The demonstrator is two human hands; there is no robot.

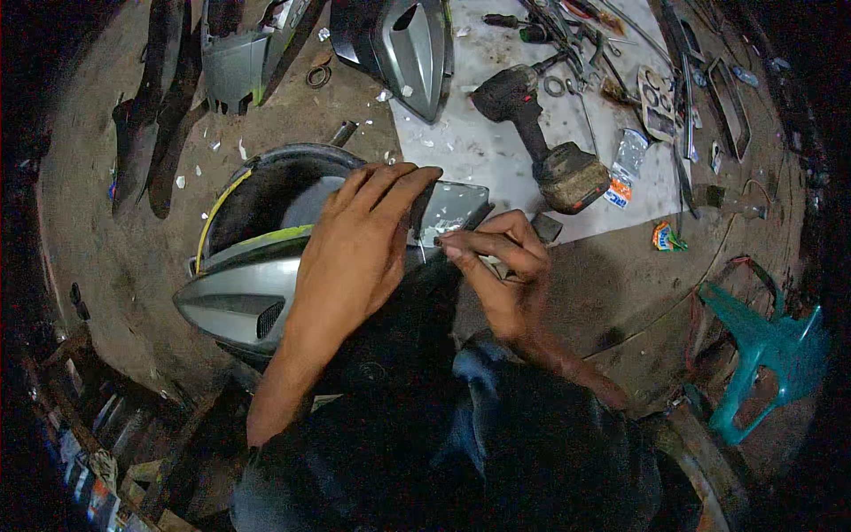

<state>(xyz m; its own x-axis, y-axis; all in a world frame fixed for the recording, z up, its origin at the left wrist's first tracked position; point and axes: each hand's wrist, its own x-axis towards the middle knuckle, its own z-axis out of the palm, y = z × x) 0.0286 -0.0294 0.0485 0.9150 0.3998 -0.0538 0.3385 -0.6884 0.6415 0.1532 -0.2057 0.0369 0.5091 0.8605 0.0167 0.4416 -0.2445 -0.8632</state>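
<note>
A grey and silver motorcycle body panel (235, 297) with a small vent and a yellow-green edge lies in front of me, its narrow end to the left. My left hand (350, 253) lies across it, fingers curled over the panel's far edge and steadying it. To the right of those fingers, the panel's scuffed grey end (455, 208) shows whitish specks. Against that end, my right hand (503, 266) pinches thumb and forefinger together. Whatever small thing sits between those fingertips is too small to name.
Behind the panel stands a dark round tub (266, 168) with a yellow strip. A cordless impact driver (541, 142) and several hand tools (581, 40) lie on a white sheet (496, 168). More body panels (412, 53) lie at the back; a teal one (767, 355) is at right.
</note>
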